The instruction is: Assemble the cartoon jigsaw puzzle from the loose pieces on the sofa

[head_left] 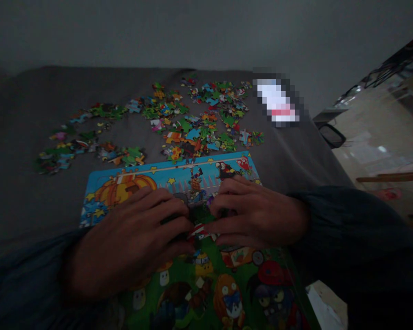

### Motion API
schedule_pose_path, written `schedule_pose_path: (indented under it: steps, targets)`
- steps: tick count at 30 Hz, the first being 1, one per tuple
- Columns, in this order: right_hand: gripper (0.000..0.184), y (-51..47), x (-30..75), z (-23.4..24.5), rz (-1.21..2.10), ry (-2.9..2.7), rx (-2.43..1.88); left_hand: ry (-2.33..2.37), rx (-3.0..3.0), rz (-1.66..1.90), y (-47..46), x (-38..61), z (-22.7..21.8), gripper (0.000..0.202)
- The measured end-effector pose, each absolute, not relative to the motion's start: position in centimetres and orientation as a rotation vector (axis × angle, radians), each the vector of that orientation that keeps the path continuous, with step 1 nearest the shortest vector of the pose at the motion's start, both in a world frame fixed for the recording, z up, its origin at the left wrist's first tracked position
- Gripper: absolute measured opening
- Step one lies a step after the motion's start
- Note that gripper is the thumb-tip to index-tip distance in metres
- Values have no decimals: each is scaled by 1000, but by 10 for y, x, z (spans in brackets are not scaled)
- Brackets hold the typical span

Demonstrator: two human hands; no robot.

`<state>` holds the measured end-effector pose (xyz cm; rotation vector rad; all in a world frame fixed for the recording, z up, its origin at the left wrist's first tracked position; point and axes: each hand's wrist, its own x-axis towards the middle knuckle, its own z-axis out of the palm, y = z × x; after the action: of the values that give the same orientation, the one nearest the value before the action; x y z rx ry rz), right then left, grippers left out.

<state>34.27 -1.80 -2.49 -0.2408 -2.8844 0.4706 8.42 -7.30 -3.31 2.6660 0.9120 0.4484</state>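
Note:
A colourful cartoon puzzle board (147, 176) lies on a dark grey cloth surface in front of me. My left hand (134, 238) and my right hand (254, 213) rest on the board's middle, fingertips meeting. Both hands have their fingers curled together around a small puzzle piece (198, 230) with red and white on it. The light is dim, so I cannot tell which hand really grips the piece. Dark sleeves cover both forearms.
Several loose puzzle pieces (192, 114) lie scattered on the grey cloth (27, 183) beyond the board, with a smaller curved row (86, 146) at the left. A blurred white object (277, 103) sits at the far right edge. A tiled floor shows at right.

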Motion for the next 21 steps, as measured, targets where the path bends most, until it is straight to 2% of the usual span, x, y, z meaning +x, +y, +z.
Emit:
schedule_pose_path:
  steps: [6, 12, 18, 21]
  targets:
    - [23, -20, 342, -21, 421, -2837, -212, 847, 2643, 470, -75, 83, -26, 18]
    - [23, -8, 349, -15, 291, -2829, -378, 649, 2572, 405, -91, 97, -23, 15]
    - [45, 13, 368, -5, 440, -2919, -445, 681, 2628, 409, -96, 96, -36, 15]
    - [46, 16, 370, -7, 479, -2971, -447, 693, 2638, 421, -93, 94, -37, 15]
